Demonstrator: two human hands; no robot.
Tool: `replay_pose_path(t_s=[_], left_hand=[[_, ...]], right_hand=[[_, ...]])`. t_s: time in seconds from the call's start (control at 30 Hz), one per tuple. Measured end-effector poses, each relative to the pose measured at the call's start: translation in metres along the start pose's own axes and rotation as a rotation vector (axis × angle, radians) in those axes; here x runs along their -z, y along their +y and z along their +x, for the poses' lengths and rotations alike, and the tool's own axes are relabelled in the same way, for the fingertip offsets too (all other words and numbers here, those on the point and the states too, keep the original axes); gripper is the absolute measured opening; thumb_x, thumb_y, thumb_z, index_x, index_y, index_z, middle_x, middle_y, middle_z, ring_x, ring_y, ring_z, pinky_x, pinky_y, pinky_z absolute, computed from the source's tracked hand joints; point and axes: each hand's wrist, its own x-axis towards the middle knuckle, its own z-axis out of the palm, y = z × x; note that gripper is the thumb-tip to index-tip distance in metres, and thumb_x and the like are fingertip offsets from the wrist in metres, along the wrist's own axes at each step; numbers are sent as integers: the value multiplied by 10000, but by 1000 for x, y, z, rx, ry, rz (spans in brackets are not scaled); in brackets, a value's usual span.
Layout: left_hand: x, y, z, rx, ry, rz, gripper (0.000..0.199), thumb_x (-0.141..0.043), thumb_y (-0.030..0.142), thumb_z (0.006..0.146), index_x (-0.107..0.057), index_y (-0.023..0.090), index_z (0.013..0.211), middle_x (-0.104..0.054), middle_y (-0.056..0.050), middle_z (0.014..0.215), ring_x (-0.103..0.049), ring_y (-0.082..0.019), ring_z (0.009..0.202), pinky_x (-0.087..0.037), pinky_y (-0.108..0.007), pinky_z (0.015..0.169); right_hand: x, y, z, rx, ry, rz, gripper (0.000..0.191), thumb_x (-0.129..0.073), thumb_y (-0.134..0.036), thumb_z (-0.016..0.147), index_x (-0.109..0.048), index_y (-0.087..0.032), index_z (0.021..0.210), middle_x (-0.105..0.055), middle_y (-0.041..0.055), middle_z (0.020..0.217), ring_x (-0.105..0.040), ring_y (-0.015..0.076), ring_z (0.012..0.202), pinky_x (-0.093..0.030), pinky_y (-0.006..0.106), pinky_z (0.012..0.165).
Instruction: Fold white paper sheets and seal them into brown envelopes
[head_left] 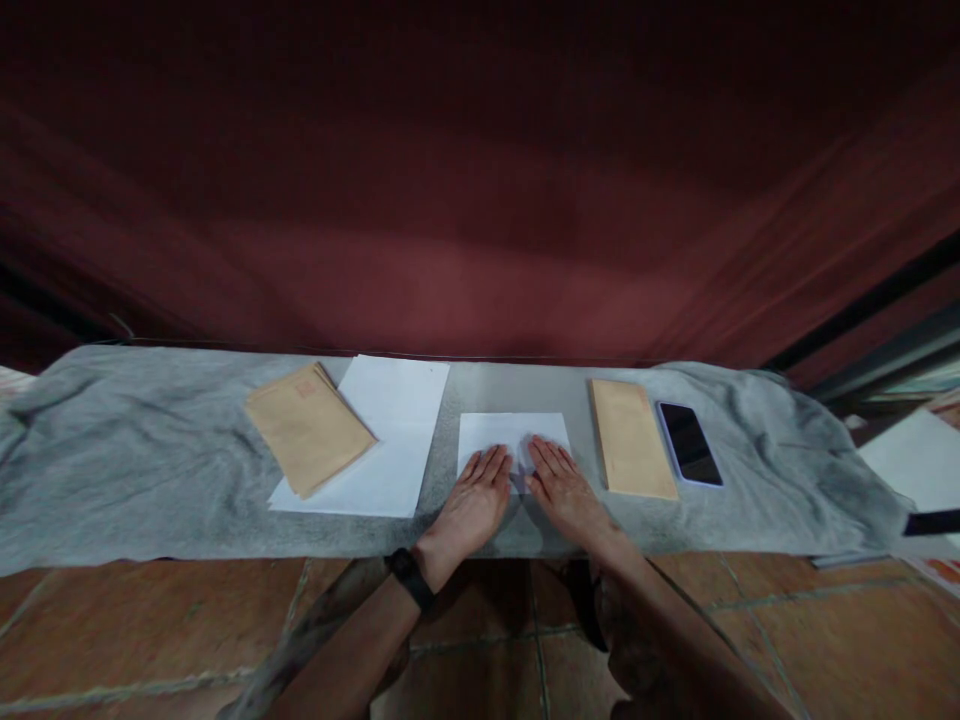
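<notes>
A white sheet of paper [512, 428], which looks folded, lies in front of me on the grey cloth. My left hand [478, 497] rests flat on its left part, fingers stretched out. On the right part of the same paper my right hand [564, 490] lies flat too, fingers extended. The paper's near edge is partly hidden under both hands. Left of it is a stack of larger white sheets [405, 430], with several brown envelopes [311, 425] lying across it. To the right sits another stack of brown envelopes [634, 440].
A phone [690, 443] with a dark screen lies right of the envelopes. The grey cloth [150, 450] covers a long, narrow surface. Dark red fabric [480, 200] rises behind it. Tiled floor [187, 630] is below, and white papers [915, 460] show at far right.
</notes>
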Motion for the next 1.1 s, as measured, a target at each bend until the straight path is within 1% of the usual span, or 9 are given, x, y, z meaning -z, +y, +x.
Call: replay_pose_path(t_s=[0.13,0.27,0.33,0.43,0.6,0.67,0.77,0.87,1.1], left_hand=[[-14,6,8,96,60,3,572,-322,189,988,-318,61,1545,-351,-180,1611,-276,-252,1521,-267,-487,1241],[-31,10,13,149,102,38,639,-309,150,959,-216,67,1585,-313,-177,1628,-205,-252,1541,-234,-510,1250],[-35,11,14,177,104,49,634,-306,155,962,-220,64,1583,-308,-171,1631,-201,-249,1542,-237,-503,1251],[-36,11,13,229,100,54,601,-314,198,985,-270,53,1567,-298,-172,1634,-215,-254,1538,-243,-488,1252],[-33,8,8,333,135,54,597,-355,331,1019,-328,56,1549,-286,-192,1629,-235,-291,1531,-268,-509,1238],[-32,6,5,366,143,54,601,-357,353,1024,-337,55,1546,-285,-199,1627,-242,-303,1528,-274,-518,1232],[-31,3,1,383,155,45,606,-358,348,1024,-320,56,1554,-289,-200,1627,-247,-301,1527,-277,-512,1232],[-32,0,-2,406,194,34,614,-349,355,1025,-299,61,1562,-317,-199,1617,-252,-295,1526,-298,-514,1223],[-33,-6,-11,431,288,26,623,-326,389,1032,-364,4,1520,-427,-261,1541,-344,-345,1483,-364,-543,1179]], right_hand=[[-12,-21,11,14,52,68,571,-266,-372,1078,-260,-123,1593,-342,139,1622,-292,225,1516,-315,474,1228],[-20,-30,16,-4,65,37,573,-252,-386,1083,-292,-103,1580,-363,142,1611,-297,225,1513,-284,468,1238],[-21,-29,15,-31,81,-8,577,-252,-394,1083,-315,-90,1569,-353,149,1615,-290,235,1516,-263,471,1242],[-22,-24,11,-74,108,-68,586,-283,-406,1078,-308,-93,1573,-340,153,1620,-298,249,1512,-257,470,1237],[-23,-12,3,-128,184,-149,632,-333,-435,1067,-257,-90,1590,-354,177,1610,-340,281,1489,-290,471,1210],[-23,-6,-1,-157,208,-182,646,-338,-441,1065,-247,-76,1590,-367,195,1599,-348,295,1483,-302,483,1198],[-22,2,-7,-186,211,-216,662,-337,-457,1063,-260,-51,1580,-380,216,1587,-362,312,1471,-320,493,1182],[-21,8,-12,-200,208,-234,668,-327,-468,1062,-278,-39,1571,-398,221,1576,-377,316,1460,-334,488,1171],[-19,8,-19,-267,244,-258,699,-358,-501,1048,-313,-18,1552,-445,252,1536,-435,336,1417,-374,493,1141]])
